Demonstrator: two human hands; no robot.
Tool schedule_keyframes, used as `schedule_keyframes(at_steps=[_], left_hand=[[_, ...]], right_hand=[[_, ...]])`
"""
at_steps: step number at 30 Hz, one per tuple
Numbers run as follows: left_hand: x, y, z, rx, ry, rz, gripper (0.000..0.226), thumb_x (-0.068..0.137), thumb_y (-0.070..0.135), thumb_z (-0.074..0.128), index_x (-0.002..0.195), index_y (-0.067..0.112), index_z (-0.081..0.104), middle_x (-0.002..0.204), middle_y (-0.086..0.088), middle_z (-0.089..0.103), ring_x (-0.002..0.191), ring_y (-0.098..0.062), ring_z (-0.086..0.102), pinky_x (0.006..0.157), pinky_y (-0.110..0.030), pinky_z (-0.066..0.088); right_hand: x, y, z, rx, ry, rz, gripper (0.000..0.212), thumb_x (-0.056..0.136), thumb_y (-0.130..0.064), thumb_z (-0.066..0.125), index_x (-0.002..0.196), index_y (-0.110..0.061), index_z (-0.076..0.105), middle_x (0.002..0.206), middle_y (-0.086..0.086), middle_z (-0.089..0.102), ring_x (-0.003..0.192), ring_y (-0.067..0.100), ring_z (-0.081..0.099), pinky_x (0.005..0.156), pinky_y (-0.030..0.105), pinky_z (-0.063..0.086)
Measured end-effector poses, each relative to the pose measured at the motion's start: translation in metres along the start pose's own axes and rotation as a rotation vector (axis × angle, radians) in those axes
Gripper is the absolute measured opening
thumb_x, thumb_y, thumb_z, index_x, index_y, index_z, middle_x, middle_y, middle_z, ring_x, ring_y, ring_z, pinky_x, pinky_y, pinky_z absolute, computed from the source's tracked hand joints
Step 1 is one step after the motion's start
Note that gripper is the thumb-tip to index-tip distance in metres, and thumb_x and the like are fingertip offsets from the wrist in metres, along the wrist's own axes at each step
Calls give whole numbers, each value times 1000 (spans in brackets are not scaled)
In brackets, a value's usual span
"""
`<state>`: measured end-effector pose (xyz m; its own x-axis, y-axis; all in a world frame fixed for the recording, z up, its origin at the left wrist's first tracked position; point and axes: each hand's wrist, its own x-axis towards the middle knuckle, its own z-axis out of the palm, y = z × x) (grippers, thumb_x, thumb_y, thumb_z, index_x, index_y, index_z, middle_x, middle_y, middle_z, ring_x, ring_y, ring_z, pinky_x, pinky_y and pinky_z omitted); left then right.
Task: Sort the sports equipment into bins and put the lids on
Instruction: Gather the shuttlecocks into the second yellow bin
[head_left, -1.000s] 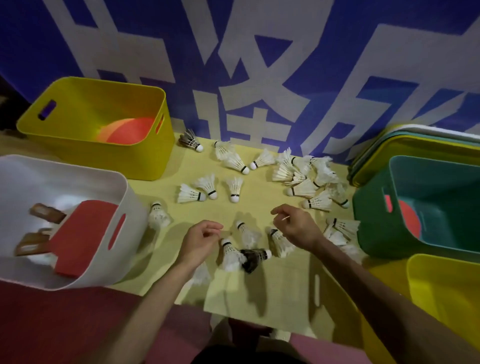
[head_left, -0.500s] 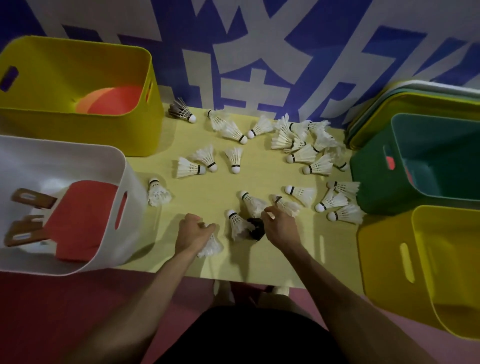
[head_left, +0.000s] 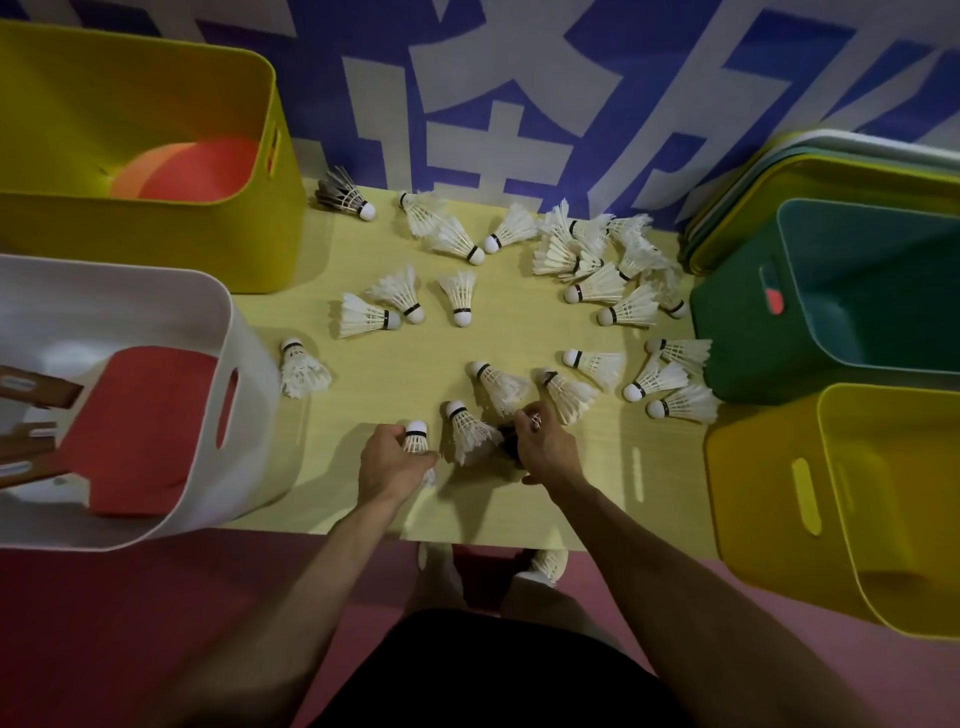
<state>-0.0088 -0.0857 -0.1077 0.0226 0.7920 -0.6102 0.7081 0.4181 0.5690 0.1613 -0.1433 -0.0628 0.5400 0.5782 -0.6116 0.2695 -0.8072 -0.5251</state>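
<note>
— What lay under the hands?
— A pale yellow table (head_left: 415, 358) strewn with shuttlecocks (head_left: 597, 283) beyond them — blue-and-white wall behind.
— Their grip?
— The left hand (head_left: 387, 462) clasped a white shuttlecock (head_left: 416, 439); the right hand (head_left: 543, 447) closed on a dark shuttlecock (head_left: 508, 441).

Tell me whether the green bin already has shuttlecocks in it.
No: the green bin shows only a bare floor inside, while the shuttlecocks lie on the table.

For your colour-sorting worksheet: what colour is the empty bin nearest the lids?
Green bin, clearest in the head view.
</note>
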Motion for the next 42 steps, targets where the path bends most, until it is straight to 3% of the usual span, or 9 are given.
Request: schedule_keyframes(at_steps=[5,10,14,22,24,27,30,38,42], left_hand=[[-8,16,-17,-122,60,95,24,74,29,78,81,9,67,72,-4,63,65,-20,57,48,-25,35],[-11,37,-33,-232,85,136,31,73,32,80,91,16,60,85,-2,65,76,-19,61,61,-27,42],[-13,55,-38,-279,63,156,30,75,32,78,96,17,64,89,-1,66,80,-17,61,65,-27,43],[-31,90,-41,-432,14,221,16,83,32,71,74,28,59,76,9,58,74,-11,54,70,-27,43],[-37,102,-37,-499,-4,236,13,83,34,71,86,22,65,84,3,63,77,-12,57,70,-26,44],[-52,123,-24,-632,-40,220,38,79,37,75,108,16,62,105,-1,68,94,-15,64,88,-32,51],[-72,148,-3,-717,-84,229,48,72,41,78,112,18,63,110,-5,69,103,-19,65,98,-41,49],[-153,229,80,-787,-190,336,29,88,18,65,115,8,61,86,-1,70,77,-14,63,76,-31,47],[-189,264,140,-646,-241,397,37,89,22,63,124,10,57,107,-4,70,97,-16,66,88,-36,52]], right_hand=[[3,1,0,46,64,-37,30,91,-35,56,114,-22,44,109,6,61,95,30,62,79,51,56],[3,-3,-11,78,57,-108,32,82,-25,62,106,-26,41,102,7,63,93,31,63,78,52,56],[5,-6,-25,80,14,-144,50,80,-29,67,120,-22,38,103,10,64,91,30,64,79,52,55],[5,-27,-70,106,-43,-318,55,83,-32,69,129,-16,42,103,1,64,88,22,62,78,37,49],[4,-35,-87,157,-50,-331,54,82,-33,69,129,-21,45,107,1,66,92,21,65,83,39,52],[0,-41,-118,280,-49,-367,50,82,-30,69,127,-22,47,108,1,64,93,20,66,88,46,54],[-11,-41,-160,346,-37,-429,47,86,-27,66,128,-22,46,110,3,64,96,19,65,87,42,54],[-23,33,-278,572,-17,-465,36,87,-21,66,120,-18,52,102,5,67,87,14,68,84,30,55],[-20,87,-333,665,0,-428,30,89,-15,63,119,-10,57,100,8,68,86,16,66,82,33,54]])
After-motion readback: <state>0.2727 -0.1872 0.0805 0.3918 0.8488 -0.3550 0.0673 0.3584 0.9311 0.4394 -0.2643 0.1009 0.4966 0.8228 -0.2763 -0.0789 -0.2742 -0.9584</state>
